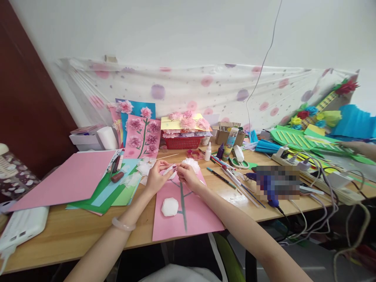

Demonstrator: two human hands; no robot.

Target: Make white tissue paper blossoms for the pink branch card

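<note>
Above the top of a pink sheet (196, 219), my left hand (158, 178) has its fingers closed round a small piece of white tissue paper (169, 171). My right hand (188, 176) meets it there, with thumb and fingertips pinched at the paper's right end. Below my hands, the sheet carries a painted grey-green stem (182, 203) with side branches. A flat white tissue disc (169, 206) lies left of the stem. Just behind my right hand sits a fluffy white tissue flower (191, 164). Loose white tissue pieces (143, 168) lie beside my left hand.
A pink card with finished flowers (143, 137) leans at the back, near a red basket (183, 142). Brushes (235, 180), a white glue bottle (208, 152) and a blue glue gun (268, 186) lie to the right, before a cabled power strip (317, 176). Another person's hand (357, 148) shows far right.
</note>
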